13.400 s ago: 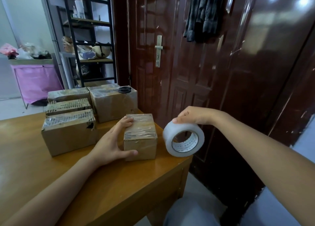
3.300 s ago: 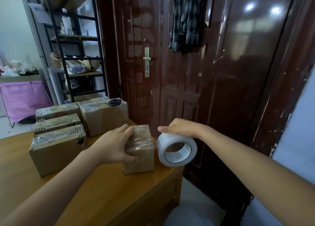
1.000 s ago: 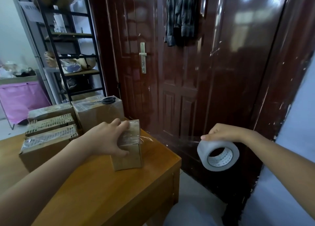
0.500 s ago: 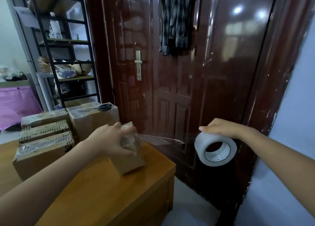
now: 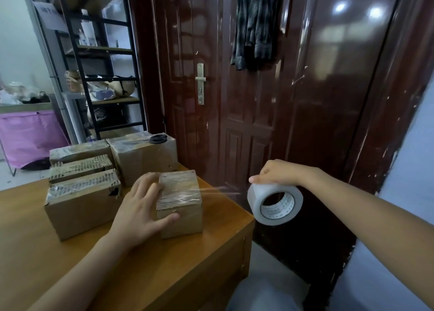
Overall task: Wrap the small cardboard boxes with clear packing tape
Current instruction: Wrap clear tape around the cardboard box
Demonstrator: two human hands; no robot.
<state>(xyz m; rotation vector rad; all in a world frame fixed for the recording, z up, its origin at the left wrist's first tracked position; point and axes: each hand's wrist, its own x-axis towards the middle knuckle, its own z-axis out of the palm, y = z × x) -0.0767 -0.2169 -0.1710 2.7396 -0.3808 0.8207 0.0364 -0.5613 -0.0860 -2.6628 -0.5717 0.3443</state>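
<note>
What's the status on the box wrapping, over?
Left hand steadies small cardboard box. Right hand grips tape roll off table edge. Tape strip stretched between. Nothing blocking.

Behind the wooden surface stands a dark red-brown panelled door, glossy with ceiling-light reflections, its metal handle high above where the grip is. A plaid garment hangs over the door's top. Far left of the grip, a black metal shelf rack holds bottles and bags, beside a pink fabric bin. A pale wall rises at right.
</note>
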